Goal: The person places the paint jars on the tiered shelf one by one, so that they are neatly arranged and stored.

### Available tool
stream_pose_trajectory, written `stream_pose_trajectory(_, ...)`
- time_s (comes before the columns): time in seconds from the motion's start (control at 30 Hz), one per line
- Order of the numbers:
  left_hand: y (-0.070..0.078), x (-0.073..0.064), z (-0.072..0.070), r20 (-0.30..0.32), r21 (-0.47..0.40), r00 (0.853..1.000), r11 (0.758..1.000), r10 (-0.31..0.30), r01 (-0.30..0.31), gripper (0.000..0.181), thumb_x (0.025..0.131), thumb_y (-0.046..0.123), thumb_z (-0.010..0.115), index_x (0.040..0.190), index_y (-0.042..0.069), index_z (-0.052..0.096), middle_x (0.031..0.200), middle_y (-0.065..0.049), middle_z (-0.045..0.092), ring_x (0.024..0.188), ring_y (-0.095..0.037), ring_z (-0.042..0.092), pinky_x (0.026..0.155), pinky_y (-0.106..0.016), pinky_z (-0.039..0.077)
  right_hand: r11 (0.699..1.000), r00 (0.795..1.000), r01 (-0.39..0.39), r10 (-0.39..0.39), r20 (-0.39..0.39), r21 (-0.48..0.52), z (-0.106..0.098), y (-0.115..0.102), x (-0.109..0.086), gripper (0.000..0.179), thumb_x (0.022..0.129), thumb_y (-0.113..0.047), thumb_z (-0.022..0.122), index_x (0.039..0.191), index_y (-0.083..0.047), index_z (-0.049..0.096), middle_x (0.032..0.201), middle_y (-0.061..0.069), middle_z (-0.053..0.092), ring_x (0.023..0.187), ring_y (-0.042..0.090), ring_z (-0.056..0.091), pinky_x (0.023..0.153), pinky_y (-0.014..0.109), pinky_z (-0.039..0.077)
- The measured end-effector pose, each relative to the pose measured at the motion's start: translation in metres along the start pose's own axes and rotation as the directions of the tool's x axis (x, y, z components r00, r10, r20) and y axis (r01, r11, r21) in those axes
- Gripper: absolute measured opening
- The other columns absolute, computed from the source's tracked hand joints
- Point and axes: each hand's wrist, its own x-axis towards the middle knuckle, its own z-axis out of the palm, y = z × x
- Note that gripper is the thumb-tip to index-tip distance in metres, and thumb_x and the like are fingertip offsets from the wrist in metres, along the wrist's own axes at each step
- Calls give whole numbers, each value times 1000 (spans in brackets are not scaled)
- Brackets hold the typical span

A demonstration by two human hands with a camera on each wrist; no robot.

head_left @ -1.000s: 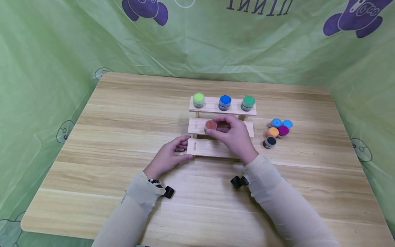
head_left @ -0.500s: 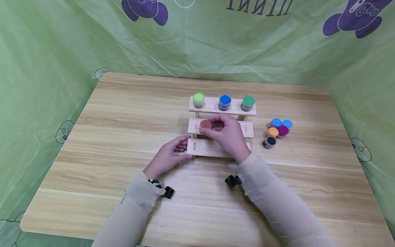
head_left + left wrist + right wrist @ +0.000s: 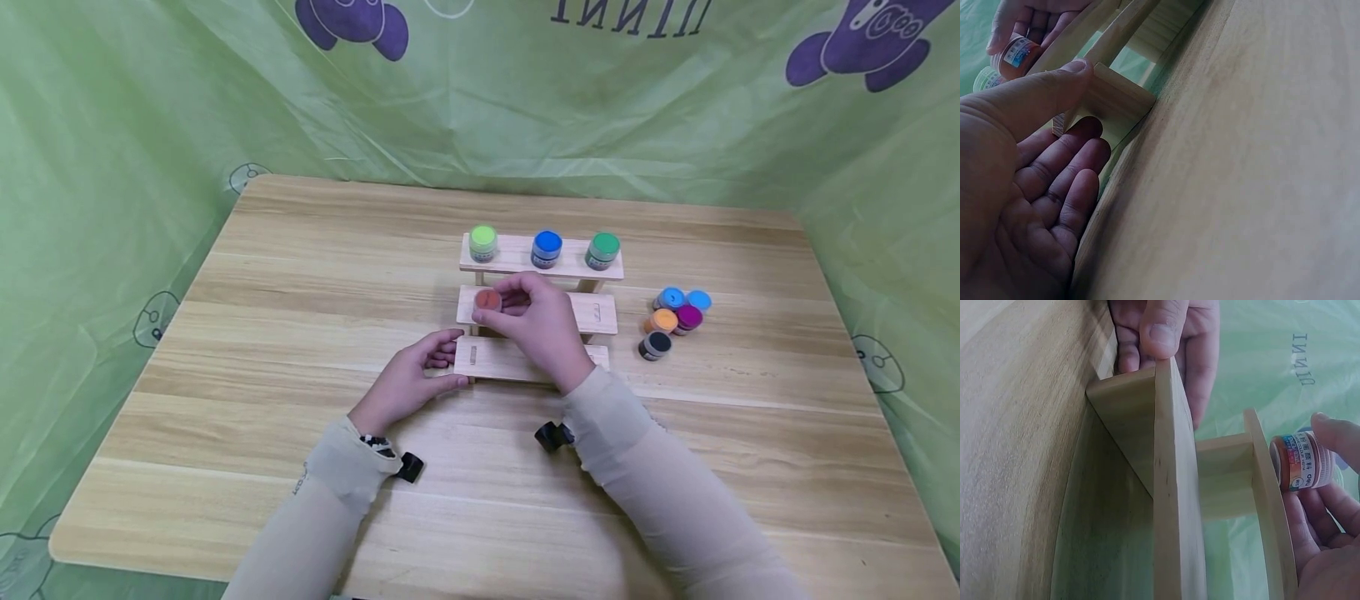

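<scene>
In the head view a three-step wooden rack [image 3: 498,357] stands on the table. My right hand [image 3: 538,323] pinches a small paint jar with a reddish-brown lid [image 3: 487,298] between thumb and fingers, at the left end of the middle step. In the right wrist view the labelled paint jar [image 3: 1302,461] has its base right at the step's board. My left hand [image 3: 411,377] grips the left end of the lowest step, thumb on the front edge and fingers behind it. Light green [image 3: 483,242], blue [image 3: 547,247] and green [image 3: 603,250] jars sit along the top step.
Right of the rack several more jars cluster on the table: two light blue [image 3: 670,298], an orange [image 3: 662,322], a purple [image 3: 688,318] and a black one [image 3: 656,345]. A green printed curtain [image 3: 525,125] hangs behind and beside the wooden table [image 3: 315,292].
My right hand has carried the reddish-brown-lidded paint jar leftward along the middle step to its left end. My left hand has stayed at the rack's left end.
</scene>
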Motion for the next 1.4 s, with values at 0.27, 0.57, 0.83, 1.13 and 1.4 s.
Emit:
stream_pose_trajectory(0.27,1,-1,0,4,2,1000,1000,-6,6,69,84,19,83,145,12,52,123,-10,64,110,-24,63,101,-42,50,999,1000,24,-25,-18,-42,7,1,0,39,77,-22,90,105,-7,67,99,4,67,89,16,67,80,23,58)
stream_pose_trajectory(0.57,2,-1,0,1,1,1000,1000,-10,10,70,84,19,84,145,12,51,122,-9,65,110,-24,63,100,-42,51,994,997,42,-47,-53,-98,12,1,-2,38,77,-25,89,104,-9,67,99,2,65,86,14,68,79,24,58)
stream_pose_trajectory(0.83,1,0,1,2,-1,1000,1000,-13,13,69,84,21,84,145,14,52,122,-8,65,110,-24,63,100,-42,51,991,995,58,-68,-79,-121,15,1,-3,38,77,-26,89,102,-9,66,99,2,65,86,14,68,79,23,58)
stream_pose_trajectory(1.13,1,0,0,1,4,1000,1000,-9,9,69,84,21,84,145,13,52,122,-9,65,109,-24,63,100,-42,51,991,994,61,-71,-82,-121,15,2,-3,38,77,-25,89,103,-9,66,99,1,65,87,13,68,79,23,58)
stream_pose_trajectory(1.4,1,0,0,-4,7,1000,1000,-1,1,69,83,19,84,145,13,52,121,-9,65,108,-24,64,99,-41,51,988,993,69,-81,-82,-138,15,2,-5,41,78,-28,89,108,-9,67,101,0,64,89,12,67,81,22,57)
